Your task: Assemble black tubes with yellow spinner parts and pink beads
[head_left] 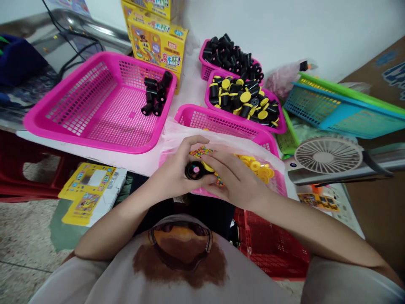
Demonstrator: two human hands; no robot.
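Observation:
A small black plastic cup (pixel 191 170), with a pink spot on its end, is gripped in my left hand (pixel 175 169), fingers curled round it. My right hand (pixel 236 177) is closed against the cup's other end, over a yellow cap (pixel 207 166) that its fingers partly hide. Beneath both hands a pink basket (pixel 218 118), lined with a pale plastic bag (pixel 180 131), holds small multicoloured beads (pixel 201 151) and yellow caps (pixel 257 166). My hands cover part of these contents.
At left, a large pink basket (pixel 95 141) holds several black cups. Behind, one basket has yellow-capped black cups (pixel 245 97), another black cups (pixel 232 57). Yellow printed boxes (pixel 156 42) stand at the back. A small fan (pixel 328 155) and blue basket (pixel 344 112) are at right.

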